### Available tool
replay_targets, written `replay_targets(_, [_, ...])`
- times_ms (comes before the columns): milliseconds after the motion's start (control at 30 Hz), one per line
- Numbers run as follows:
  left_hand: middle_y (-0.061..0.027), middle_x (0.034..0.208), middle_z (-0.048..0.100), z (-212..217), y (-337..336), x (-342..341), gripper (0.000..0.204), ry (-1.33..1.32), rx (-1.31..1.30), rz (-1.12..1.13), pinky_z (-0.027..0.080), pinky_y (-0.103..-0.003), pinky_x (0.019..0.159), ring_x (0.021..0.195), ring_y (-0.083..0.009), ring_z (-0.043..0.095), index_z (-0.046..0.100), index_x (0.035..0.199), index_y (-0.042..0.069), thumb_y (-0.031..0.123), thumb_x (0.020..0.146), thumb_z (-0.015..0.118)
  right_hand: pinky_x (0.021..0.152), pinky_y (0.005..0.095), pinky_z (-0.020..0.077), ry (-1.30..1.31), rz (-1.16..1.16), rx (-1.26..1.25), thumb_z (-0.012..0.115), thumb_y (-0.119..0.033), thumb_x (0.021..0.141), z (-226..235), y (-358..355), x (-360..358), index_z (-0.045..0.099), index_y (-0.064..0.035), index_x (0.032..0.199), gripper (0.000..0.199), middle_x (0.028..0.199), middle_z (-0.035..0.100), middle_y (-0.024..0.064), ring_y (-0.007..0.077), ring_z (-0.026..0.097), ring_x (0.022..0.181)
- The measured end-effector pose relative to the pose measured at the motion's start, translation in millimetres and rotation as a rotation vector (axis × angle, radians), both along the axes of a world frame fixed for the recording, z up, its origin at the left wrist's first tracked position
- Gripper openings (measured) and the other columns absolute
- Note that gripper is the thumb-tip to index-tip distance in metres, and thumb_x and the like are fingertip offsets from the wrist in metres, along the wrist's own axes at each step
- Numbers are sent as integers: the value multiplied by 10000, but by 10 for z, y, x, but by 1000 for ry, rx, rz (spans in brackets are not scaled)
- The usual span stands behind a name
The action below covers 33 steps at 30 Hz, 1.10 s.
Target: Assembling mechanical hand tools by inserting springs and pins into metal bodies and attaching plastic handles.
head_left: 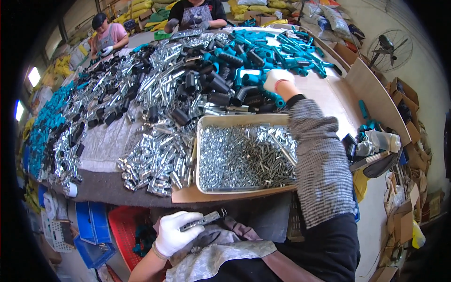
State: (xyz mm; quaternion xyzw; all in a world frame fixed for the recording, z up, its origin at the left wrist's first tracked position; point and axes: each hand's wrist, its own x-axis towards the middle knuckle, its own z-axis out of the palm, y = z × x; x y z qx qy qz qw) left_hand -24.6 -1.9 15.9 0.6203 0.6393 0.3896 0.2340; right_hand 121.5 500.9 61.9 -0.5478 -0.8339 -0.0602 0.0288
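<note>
A long work table (108,185) is running away from the wearer, covered in grey felt and, in part, a pale sheet. Heaps of bright metal tubes (155,160) are lying across its near and middle zones, black sleeves (216,84) are clustering at centre, and teal handles (277,47) are piling at the far right and along the left edge. A shallow metal tray (202,155) is sitting just beside the near edge, filled with small screws and pins (244,157).

The right hand (277,79), in a white glove, is reaching across the table and closing around a teal handle at the edge of the far pile; the grip appears closed, though the fingers are facing away and cannot be read clearly. The left hand (174,232), also gloved white, is resting low over the lap and clasping a slim metal bar (199,221), fingers wrapped shut around it.

Two other people (197,14) are sitting at the far end of the table. A pedestal fan (390,49) is standing at the right wall, cardboard boxes (406,94) are stacking near it, and blue and red crates (94,230) are resting under the table.

The checked right sleeve is hiding the tray's right end. The bar's lower end is hidden inside the left fist
</note>
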Motion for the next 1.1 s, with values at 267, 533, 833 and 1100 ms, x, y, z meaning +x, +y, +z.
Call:
replay_targets(267, [-148,822,684,25,-140,-102,283,-17,90,32,525,-331,642,694,-280,676,721,1004,8,87,743,798,676,233,472,1264,446,-632,725,-240,879,350,-2153,620,641,-5,1069,314,890,639,11,81,578,768])
replay_targets(533, [-137,860,688,-110,-212,40,292,-110,138,10,524,-324,650,719,-257,679,706,1041,1,83,772,787,996,363,457,2127,213,-1182,760,-227,877,-676,-3813,562,480,-23,1306,551,1305,589,146,210,586,1125])
replay_targets(833, [-136,875,683,-118,-423,9,282,-86,114,37,530,-334,659,736,-260,682,699,1054,12,96,795,771,995,388,477,2079,251,-1310,779,-227,859,-919,-4124,543,472,-2,1301,584,1304,603,158,263,604,1169])
replay_targets(1100, [-117,851,683,-164,-518,-76,284,32,161,-106,542,-354,640,715,-282,690,708,1031,52,186,793,784,786,446,592,1340,266,-1617,692,-619,830,-726,-3800,1028,613,55,1131,743,1113,655,273,357,693,928])
